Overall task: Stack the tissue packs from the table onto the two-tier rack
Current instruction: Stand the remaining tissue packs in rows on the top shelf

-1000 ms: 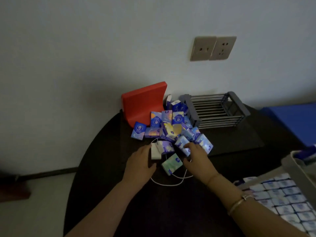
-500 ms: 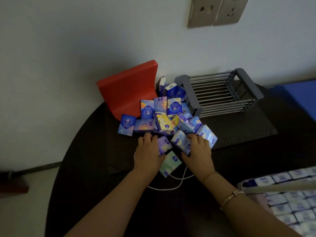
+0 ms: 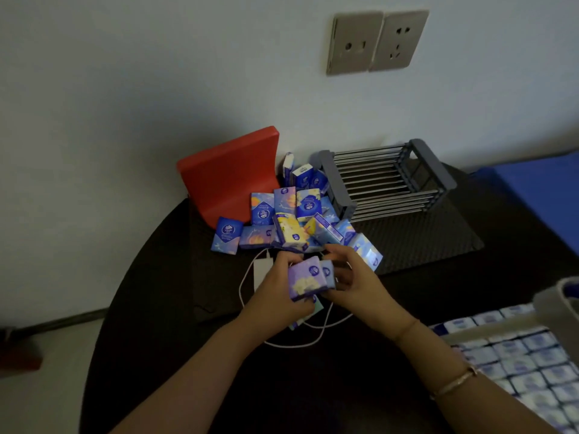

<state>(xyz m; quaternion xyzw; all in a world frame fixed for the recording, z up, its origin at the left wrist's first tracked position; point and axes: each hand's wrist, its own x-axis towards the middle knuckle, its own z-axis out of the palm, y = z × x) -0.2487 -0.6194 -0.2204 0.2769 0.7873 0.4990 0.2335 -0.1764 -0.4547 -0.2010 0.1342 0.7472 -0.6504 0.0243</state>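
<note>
Head view shows the left hand (image 3: pixel 275 296) gripping a purple plastic-wrapped tissue pack (image 3: pixel 305 278) above the dark round table (image 3: pixel 150 292), while the right hand (image 3: pixel 357 280) pinches a second, smaller blue pack (image 3: pixel 327 274) pressed against it. Beyond them lies the pile of blue tissue packs (image 3: pixel 291 214), just left of the grey wire-barred rack (image 3: pixel 382 180).

Tray of packs (image 3: pixel 513 355) cut off lower right

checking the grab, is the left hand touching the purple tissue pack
Touching: the head view shows the left hand with its fingers wrapped around the purple tissue pack.
</note>
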